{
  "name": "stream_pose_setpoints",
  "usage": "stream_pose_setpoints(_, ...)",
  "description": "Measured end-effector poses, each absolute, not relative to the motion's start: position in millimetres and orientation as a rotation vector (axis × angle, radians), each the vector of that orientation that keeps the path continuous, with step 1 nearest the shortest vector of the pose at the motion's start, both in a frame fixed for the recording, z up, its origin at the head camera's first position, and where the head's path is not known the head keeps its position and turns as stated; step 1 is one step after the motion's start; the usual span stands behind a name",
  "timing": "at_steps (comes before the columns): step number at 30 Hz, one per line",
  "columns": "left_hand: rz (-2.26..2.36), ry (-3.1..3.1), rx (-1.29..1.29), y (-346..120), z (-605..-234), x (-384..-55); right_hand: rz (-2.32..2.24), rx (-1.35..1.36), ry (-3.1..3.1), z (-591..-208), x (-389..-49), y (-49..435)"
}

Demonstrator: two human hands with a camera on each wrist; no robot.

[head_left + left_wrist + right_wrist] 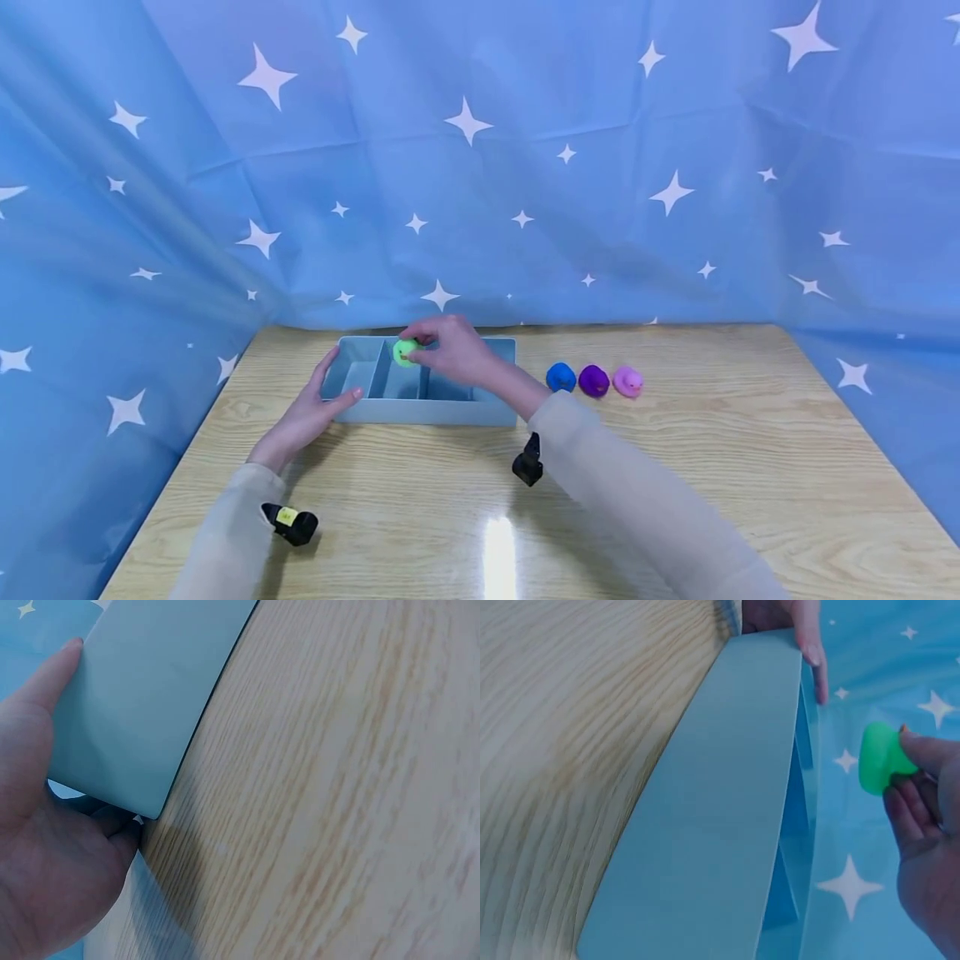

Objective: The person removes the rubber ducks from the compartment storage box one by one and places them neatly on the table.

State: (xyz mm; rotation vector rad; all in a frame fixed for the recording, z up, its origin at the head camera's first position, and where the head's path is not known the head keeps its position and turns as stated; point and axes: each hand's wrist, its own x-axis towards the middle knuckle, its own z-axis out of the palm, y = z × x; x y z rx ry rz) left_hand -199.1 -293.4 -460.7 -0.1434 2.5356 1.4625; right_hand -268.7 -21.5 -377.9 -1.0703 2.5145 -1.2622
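Note:
My right hand [453, 350] pinches a small bright green rubber duck [405, 352] between thumb and fingers. In the head view it is over the second compartment from the left of a light blue divided box [427, 412]. The right wrist view shows the green duck [881, 759] held above the level of the box's rim. At the box's left end my left hand [311, 414] grips the corner, thumb on the front rim and fingers along the end wall. In the left wrist view, the thumb of this hand [52, 847] lies against the box's front wall [142, 697].
Right of the box, a blue duck [561, 377], a purple duck [594, 381] and a pink duck [628, 382] stand in a row on the wooden table [420, 508]. A blue curtain with white stars [480, 200] hangs behind and beside the table.

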Motion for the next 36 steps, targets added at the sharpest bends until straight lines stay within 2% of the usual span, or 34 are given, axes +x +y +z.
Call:
stream_pose_setpoints(14, 1.446, 2.549, -0.11, -290, -459, -199, -1.266, -1.067, 2.552, -376, -267, 28)
stream_pose_setpoints(27, 1.461, 2.542, -0.102, -293, -461, -193, -1.251, -1.044, 2.562, -382, -262, 39)
stream_pose_setpoints(36, 1.484, 2.537, -0.068, -293, -462, -196, -1.269, -1.016, 2.591, -385, -260, 67)
